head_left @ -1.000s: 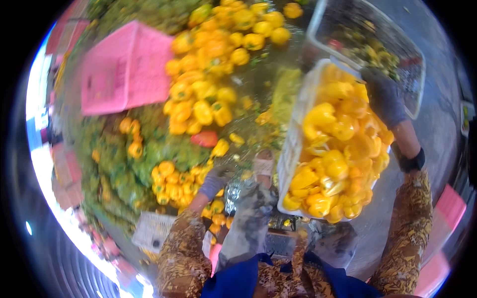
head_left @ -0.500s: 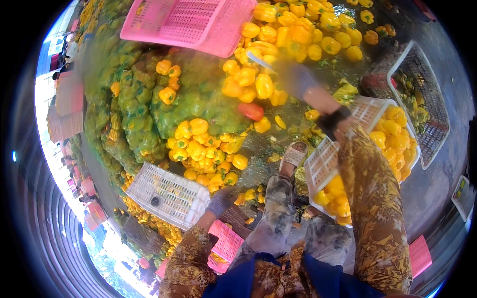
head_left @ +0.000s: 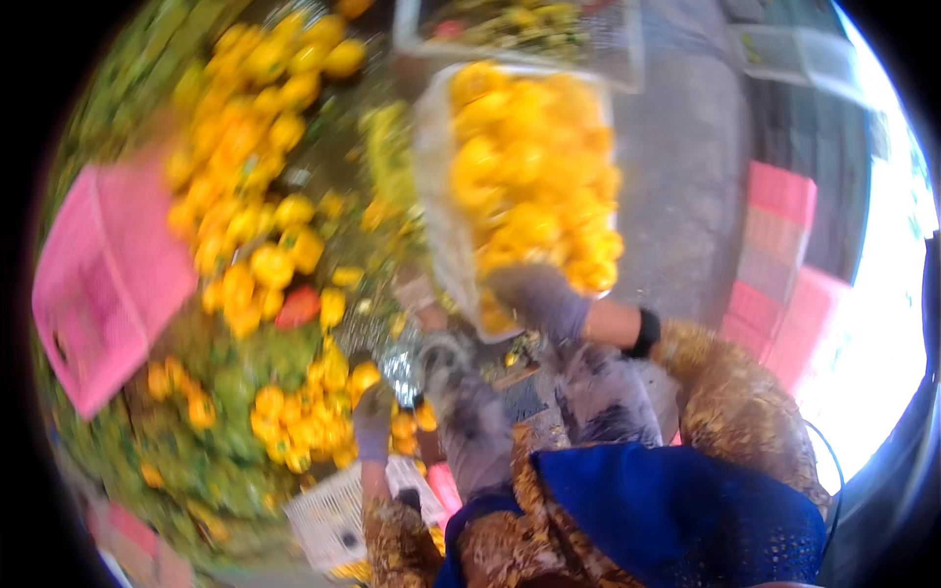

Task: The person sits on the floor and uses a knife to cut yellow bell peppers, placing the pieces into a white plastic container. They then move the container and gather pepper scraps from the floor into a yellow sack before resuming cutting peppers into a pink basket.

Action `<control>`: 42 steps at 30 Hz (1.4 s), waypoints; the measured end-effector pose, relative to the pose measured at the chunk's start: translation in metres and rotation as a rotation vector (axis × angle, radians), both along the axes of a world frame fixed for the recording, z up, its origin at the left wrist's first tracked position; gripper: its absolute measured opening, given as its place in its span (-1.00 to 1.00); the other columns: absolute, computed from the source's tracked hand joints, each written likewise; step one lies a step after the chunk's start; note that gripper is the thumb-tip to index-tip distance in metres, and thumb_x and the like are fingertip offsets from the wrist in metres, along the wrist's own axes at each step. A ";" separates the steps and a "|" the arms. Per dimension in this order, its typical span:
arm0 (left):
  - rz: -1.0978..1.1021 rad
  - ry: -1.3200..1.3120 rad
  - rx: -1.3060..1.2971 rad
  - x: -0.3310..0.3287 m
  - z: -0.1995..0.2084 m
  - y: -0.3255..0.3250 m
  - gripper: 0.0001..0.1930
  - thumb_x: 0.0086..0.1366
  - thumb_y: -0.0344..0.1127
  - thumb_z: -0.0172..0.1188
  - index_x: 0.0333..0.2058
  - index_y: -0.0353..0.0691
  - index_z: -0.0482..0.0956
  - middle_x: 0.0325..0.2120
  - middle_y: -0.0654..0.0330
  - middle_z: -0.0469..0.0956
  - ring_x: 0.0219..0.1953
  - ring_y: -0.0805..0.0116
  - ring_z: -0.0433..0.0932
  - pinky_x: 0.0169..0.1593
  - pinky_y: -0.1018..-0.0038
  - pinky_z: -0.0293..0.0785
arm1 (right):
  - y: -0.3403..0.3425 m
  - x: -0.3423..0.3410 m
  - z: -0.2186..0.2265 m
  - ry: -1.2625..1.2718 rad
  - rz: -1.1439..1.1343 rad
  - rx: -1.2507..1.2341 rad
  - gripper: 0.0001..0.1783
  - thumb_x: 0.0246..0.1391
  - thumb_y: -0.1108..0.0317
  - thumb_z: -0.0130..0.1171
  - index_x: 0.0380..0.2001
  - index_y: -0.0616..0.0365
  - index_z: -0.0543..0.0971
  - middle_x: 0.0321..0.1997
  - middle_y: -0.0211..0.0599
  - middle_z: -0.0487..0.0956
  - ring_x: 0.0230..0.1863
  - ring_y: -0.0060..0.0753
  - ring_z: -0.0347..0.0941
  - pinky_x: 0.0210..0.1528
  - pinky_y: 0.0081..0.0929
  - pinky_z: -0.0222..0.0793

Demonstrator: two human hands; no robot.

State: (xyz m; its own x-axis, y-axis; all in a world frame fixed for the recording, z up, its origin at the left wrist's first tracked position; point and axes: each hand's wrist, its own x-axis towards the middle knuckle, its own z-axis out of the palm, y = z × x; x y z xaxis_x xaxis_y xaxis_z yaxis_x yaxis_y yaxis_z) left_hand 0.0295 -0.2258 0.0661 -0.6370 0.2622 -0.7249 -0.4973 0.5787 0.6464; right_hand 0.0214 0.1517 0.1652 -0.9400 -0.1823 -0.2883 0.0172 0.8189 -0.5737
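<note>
My right hand [head_left: 539, 297], in a greyish glove, is at the near end of a white crate [head_left: 436, 196] heaped with yellow bell peppers [head_left: 529, 167]. It overlaps the crate's near rim and the closest peppers; motion blur hides whether its fingers grip anything. Lower left, my left hand [head_left: 372, 421], gloved too, hangs beside a pile of yellow bell peppers [head_left: 294, 412] and above a white slatted crate [head_left: 343, 514]. Its fingers are smeared, so I cannot make out a hold. A red bell pepper [head_left: 297, 308] lies among the yellow ones on the ground.
At left a pink crate [head_left: 118, 274] lies beside green bagged produce [head_left: 186, 470]. A longer heap of yellow peppers [head_left: 250, 127] stretches up from it. A grey-white crate [head_left: 520, 49] with trimmings stands beyond the full one. Pink crates [head_left: 774, 265] are stacked at right.
The view has swung to the right. My right hand has come back from the far pepper heap to the full crate; the pale blade seen at it earlier is not visible now.
</note>
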 end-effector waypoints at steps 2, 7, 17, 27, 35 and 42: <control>-0.035 -0.062 0.054 -0.027 0.013 0.017 -0.69 0.22 -0.40 0.10 -0.09 -0.42 0.48 -0.18 0.09 0.55 -0.13 0.37 0.48 -0.02 0.50 0.38 | 0.015 0.092 0.003 -0.077 -0.218 0.003 -0.70 -0.24 0.34 0.20 -0.32 0.09 0.52 -0.39 -0.20 0.53 -0.29 -0.09 0.51 -0.32 -0.25 0.42; -0.164 -0.109 0.034 -0.056 -0.022 0.039 -0.74 0.21 -0.45 0.08 -0.12 -0.35 0.50 -0.26 0.20 0.56 -0.33 0.52 0.50 -0.37 0.61 0.42 | 0.019 0.236 0.005 -0.130 -0.573 -0.197 -0.86 -0.09 0.43 0.14 -0.38 0.17 0.51 -0.48 -0.15 0.53 -0.38 -0.08 0.49 -0.32 -0.27 0.39; -0.771 0.265 -0.057 -0.150 0.142 0.305 -0.79 0.21 -0.37 0.06 -0.24 -0.36 0.54 -0.29 0.15 0.56 -0.24 0.40 0.48 -0.13 0.50 0.38 | 0.046 0.288 -0.013 -0.448 -1.084 -0.519 -0.66 0.10 0.16 0.08 -0.06 -0.02 0.52 -0.20 -0.15 0.57 -0.13 -0.20 0.47 -0.01 -0.30 0.32; -0.775 0.378 0.089 -0.226 0.105 0.467 -0.71 0.21 -0.33 0.07 -0.11 -0.30 0.52 -0.23 0.18 0.56 -0.19 0.47 0.47 -0.05 0.57 0.34 | 0.019 0.288 -0.099 -0.182 -2.473 -1.477 -0.74 0.07 0.33 0.14 -0.15 0.14 0.51 -0.35 -0.43 0.53 -0.37 -0.55 0.44 -0.40 -0.64 0.36; -1.310 1.102 0.038 -0.269 -0.003 0.488 -0.58 0.27 -0.15 0.05 0.07 -0.15 0.38 0.07 0.02 0.36 0.12 0.10 0.32 0.18 0.33 0.20 | -0.068 0.229 -0.154 0.035 -2.849 -1.330 -0.40 0.16 -0.05 -0.03 0.10 0.16 0.32 0.08 -0.23 0.38 0.06 -0.23 0.32 0.05 -0.24 0.29; -1.361 1.309 0.008 -0.299 -0.071 0.448 -0.49 0.27 -0.09 0.02 0.13 -0.19 0.28 0.10 0.00 0.32 0.14 0.05 0.29 0.18 0.28 0.22 | -0.123 0.228 -0.227 -0.394 -3.521 -0.797 -0.45 0.13 -0.01 -0.12 0.05 0.16 0.31 0.04 -0.29 0.36 0.04 -0.20 0.28 0.10 -0.29 0.20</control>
